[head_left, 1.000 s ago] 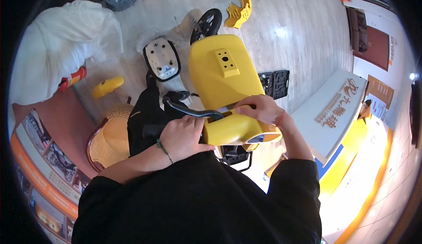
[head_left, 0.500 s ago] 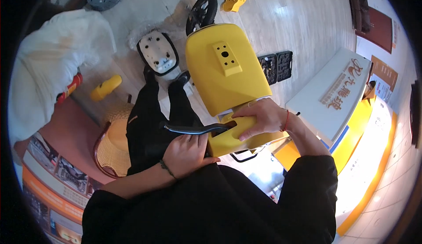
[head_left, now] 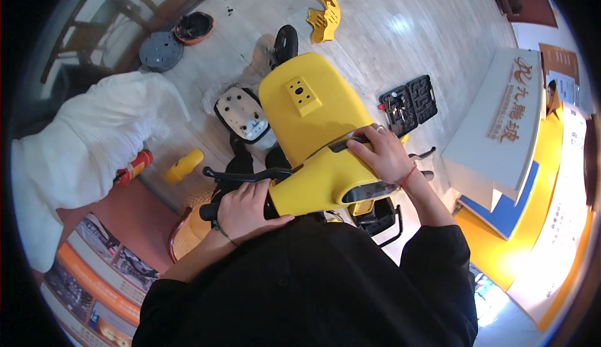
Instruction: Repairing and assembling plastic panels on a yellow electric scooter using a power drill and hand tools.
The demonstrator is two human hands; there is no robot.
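Note:
A yellow scooter's handlebar is in front of me. My left hand [head_left: 243,209] wraps round the black handlebar grip [head_left: 208,212] at the left end, its thumb along the near side. Just beyond the fingers, a black brake lever [head_left: 244,175] sticks out leftward. My right hand [head_left: 388,156] holds the right part of the yellow handlebar cover [head_left: 313,181], fingers bent over its far edge. A dark display window [head_left: 369,191] is set in the cover's near side. The large yellow front panel [head_left: 325,106] stands beyond it, with a drilled raised plate [head_left: 302,95].
A black front wheel [head_left: 286,43] shows past the panel. An open tool case [head_left: 407,106] lies on the floor at the right. Further off is a curved yellow part [head_left: 324,15]. A white, black-rimmed piece [head_left: 241,115] and a small yellow part [head_left: 184,165] lie left.
The cover has turned and shifted, so its display window now shows. My left hand has moved onto the grip, and my right hand sits further out on the cover. The view has also shifted.

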